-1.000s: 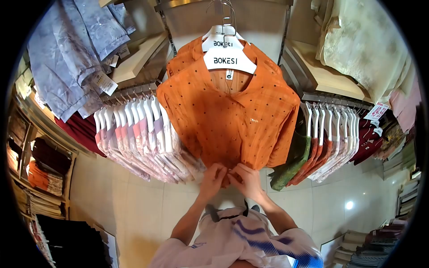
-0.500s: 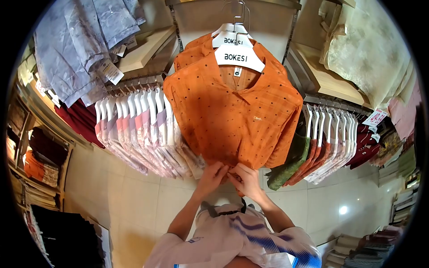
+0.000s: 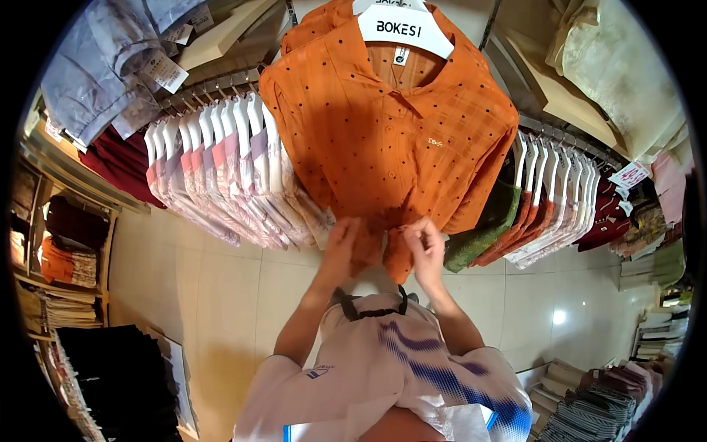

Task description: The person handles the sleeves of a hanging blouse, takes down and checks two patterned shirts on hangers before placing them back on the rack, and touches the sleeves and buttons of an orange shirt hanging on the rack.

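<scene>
An orange shirt with dark dots (image 3: 390, 147) hangs on a white BOKESI hanger (image 3: 401, 29), with a second orange shirt behind it. The lower front edges of the shirt are parted. My left hand (image 3: 341, 247) is closed on the left edge of the hem, somewhat blurred. Fingers pinched, my right hand (image 3: 425, 250) holds the right edge, whose lower corner hangs beside it. A small white tag (image 3: 401, 55) shows inside the collar.
Pink and white garments (image 3: 228, 169) hang on a rail at the left. Green, rust and white garments (image 3: 490, 228) hang at the right. Wooden shelves (image 3: 221, 37) flank the shirt above. Folded clothes (image 3: 596, 409) are stacked low at the right.
My hands have moved apart from where they met at the hem, and the front edges have opened between them. The view has tilted down, so the hanger sits higher in frame.
</scene>
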A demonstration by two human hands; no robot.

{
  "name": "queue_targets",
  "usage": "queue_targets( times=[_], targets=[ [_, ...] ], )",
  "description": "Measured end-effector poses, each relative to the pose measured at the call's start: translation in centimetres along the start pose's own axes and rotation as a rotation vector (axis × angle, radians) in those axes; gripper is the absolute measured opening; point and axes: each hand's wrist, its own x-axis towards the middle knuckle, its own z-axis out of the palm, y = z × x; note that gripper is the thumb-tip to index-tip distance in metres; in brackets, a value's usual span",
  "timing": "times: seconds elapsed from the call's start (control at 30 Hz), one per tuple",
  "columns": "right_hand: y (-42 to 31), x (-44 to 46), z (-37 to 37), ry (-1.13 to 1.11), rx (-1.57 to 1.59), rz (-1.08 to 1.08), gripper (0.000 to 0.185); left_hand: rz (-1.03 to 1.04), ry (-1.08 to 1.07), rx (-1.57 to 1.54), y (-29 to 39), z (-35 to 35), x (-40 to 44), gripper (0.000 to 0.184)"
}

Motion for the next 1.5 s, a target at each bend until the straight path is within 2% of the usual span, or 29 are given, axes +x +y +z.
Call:
queue_targets(
  times=[0.03, 0.07, 0.13, 0.17, 0.23, 0.27, 0.3, 0.37, 0.43, 0.47, 0.5, 0.53, 0.57, 0.6, 0.7, 0.73, 0.77, 0.8, 0.83, 0.9, 0.97, 1.0, 1.07, 1.1, 1.17, 1.27, 1.33, 1.43, 1.5],
  targets=[
    [-0.1, 0.1, -1.2, -0.031, 0.111, 0.121, 0.004, -0.006, 0.001, 0.003, 1.9, -0.2, 0.0, 0.017],
    [0.1, 0.2, -2.3, -0.028, 0.113, 0.133, 0.004, 0.019, 0.008, -0.043, 3.9, -0.3, -0.2, 0.02],
    [0.7, 0.8, -3.9, -0.312, -0.306, 0.054, 0.006, 0.036, 0.022, -0.092, 6.5, -0.1, -0.8, 0.024],
    [0.6, 0.9, -3.8, -0.313, -0.306, 0.061, 0.006, 0.028, -0.035, -0.102, 7.6, 0.1, -1.1, 0.024],
    [-0.8, 1.4, -3.1, -0.449, -0.677, -0.03, 0.022, 0.022, -0.098, -0.114, 7.8, 0.7, -1.2, 0.025],
    [-1.1, 1.5, -2.5, -0.449, -0.788, -0.018, 0.032, 0.019, -0.075, -0.113, 7.4, 1.6, -1.3, 0.025],
    [-1.0, 1.4, -1.9, -0.443, -0.787, -0.017, 0.032, 0.017, -0.054, -0.111, 7.2, 2.1, -1.5, 0.025],
    [-0.6, 1.4, -0.4, -0.257, -0.762, -0.22, 0.035, 0.023, -0.13, -0.124, 6.4, 2.2, -1.9, 0.022],
    [-0.2, 1.7, 1.0, -0.186, -0.694, -0.162, 0.036, -0.024, -0.248, -0.135, 6.4, 2.7, -2.7, 0.019],
    [1.2, 2.2, 1.2, -0.144, -0.674, -0.198, 0.036, 0.017, -0.397, -0.178, 6.7, 2.8, -3.1, 0.017],
    [2.4, 2.6, 1.1, -0.103, -0.653, -0.235, 0.036, 0.016, -0.403, -0.175, 6.5, 2.5, -3.3, 0.017],
    [3.5, 2.7, 0.9, -0.098, -0.651, -0.237, 0.036, 0.141, -0.434, 0.046, 6.2, 2.0, -3.5, 0.016],
    [4.5, 2.9, 0.9, -0.055, -0.486, -0.107, 0.038, 0.267, -0.46, 0.268, 6.1, 1.5, -3.6, 0.016],
    [4.1, 3.2, 1.2, -0.016, -0.32, 0.024, 0.041, 0.278, -0.358, 0.321, 6.7, 1.5, -4.3, 0.015],
    [2.0, 3.8, 0.6, 0.037, -0.375, -0.069, 0.046, 0.369, -0.217, 0.243, 7.6, -0.2, -4.4, 0.015],
    [2.5, 4.0, 0.1, 0.017, -0.487, -0.234, 0.048, 0.397, -0.106, 0.335, 6.6, -1.8, -3.5, 0.017],
    [2.3, 3.9, -0.2, 0.017, -0.486, -0.233, 0.048, 0.423, 0.006, 0.426, 5.1, -3.9, -2.2, 0.019],
    [1.9, 3.7, -0.5, -0.084, -0.491, -0.122, 0.048, 0.408, 0.051, 0.635, 4.7, -5.5, -1.3, 0.025],
    [1.4, 3.5, -0.5, -0.188, -0.493, -0.009, 0.047, 0.406, 0.055, 0.637, 4.4, -5.5, -0.6, 0.025],
    [0.3, 3.6, 0.1, -0.244, -0.541, -0.008, 0.048, 0.625, 0.033, 1.074, 4.1, -5.3, 0.5, 0.025],
    [0.2, 3.7, 0.6, -0.307, -0.594, -0.007, 0.049, 0.807, -0.026, 0.955, 4.4, -1.8, -0.5, 0.027],
    [0.5, 3.6, 0.7, -0.316, -0.597, -0.052, 0.045, 0.803, -0.013, 0.953, 4.7, 0.1, -0.9, 0.027],
    [0.1, 3.5, 0.7, -0.34, -0.605, -0.099, 0.04, 0.756, -0.224, 0.829, 5.1, 2.7, -1.4, 0.035],
    [-0.9, 3.6, 0.7, -0.341, -0.628, -0.063, 0.037, 0.756, -0.213, 0.823, 4.8, 2.3, -1.1, 0.035],
    [-1.7, 3.7, 0.5, -0.333, -0.652, -0.031, 0.034, 0.602, -0.349, 0.822, 4.1, 1.0, -0.1, 0.039],
    [-2.0, 3.1, 0.0, -0.326, -0.636, -0.133, 0.032, 0.7, -0.357, 0.884, 3.4, 1.2, -0.4, 0.034],
    [-2.4, 3.2, 0.0, -0.386, -0.814, -0.188, 0.038, 0.656, -0.382, 0.82, 3.8, 1.6, -0.7, 0.033],
    [-2.2, 3.0, -0.2, -0.399, -0.856, -0.067, 0.034, 0.607, -0.392, 0.724, 4.5, 2.8, -1.8, 0.032],
    [-1.9, 3.0, -0.3, -0.363, -0.864, -0.138, 0.034, 0.602, -0.38, 0.693, 4.1, 2.8, -1.7, 0.032]
  ],
)
